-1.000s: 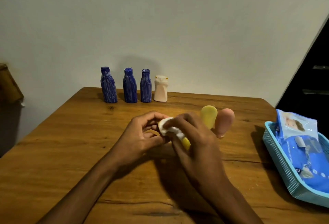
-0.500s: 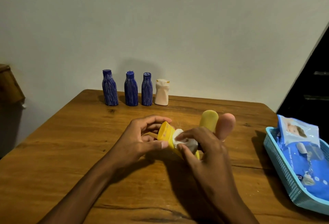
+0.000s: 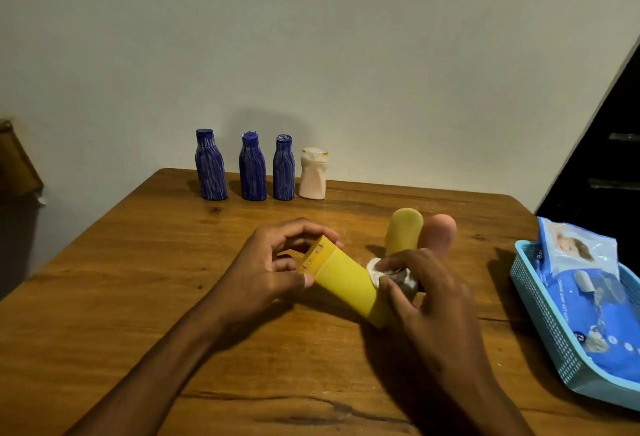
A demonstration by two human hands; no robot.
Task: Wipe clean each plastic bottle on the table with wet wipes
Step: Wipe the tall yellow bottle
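Both my forearms are bare, no sleeves in view. My left hand (image 3: 266, 271) and right hand (image 3: 429, 300) wear no gloves. Short nails, from what shows.

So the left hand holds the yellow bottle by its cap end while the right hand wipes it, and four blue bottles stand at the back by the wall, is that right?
Not quite: the head view shows three blue bottles at the back, plus one white bottle. The rest holds: the left hand holds the yellow bottle by its cap end while the right hand wipes it.

Grainy varnished wooden table (image 3: 145, 297) — matt yellow plastic bottle (image 3: 343, 283).
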